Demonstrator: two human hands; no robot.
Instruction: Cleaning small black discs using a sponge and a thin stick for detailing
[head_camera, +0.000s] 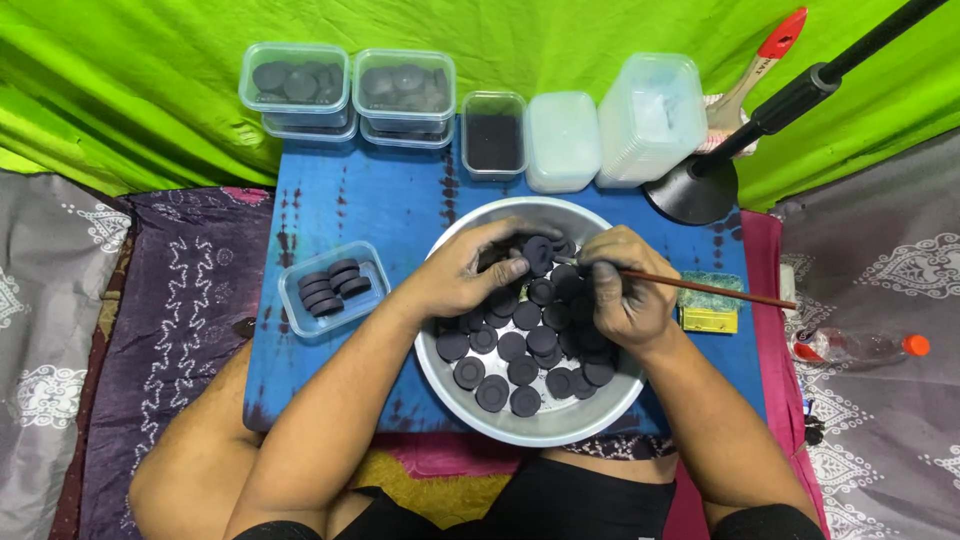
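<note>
While black discs (520, 345) fill the steel bowl (455, 395), left hand (462, 275) fingers pinch one disc (538, 252) at the far rim; right hand (625, 290) fingers grip a thin brush (700, 288), long axis left-right, tip at that disc.

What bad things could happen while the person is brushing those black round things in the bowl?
1. The left hand pinches one black disc by its edge, so it might slip and drop onto the others.
2. The thin brush in the right hand pokes out sideways and could bump the black lamp base.
3. Both hands lean into the metal bowl, which might tip.
</note>
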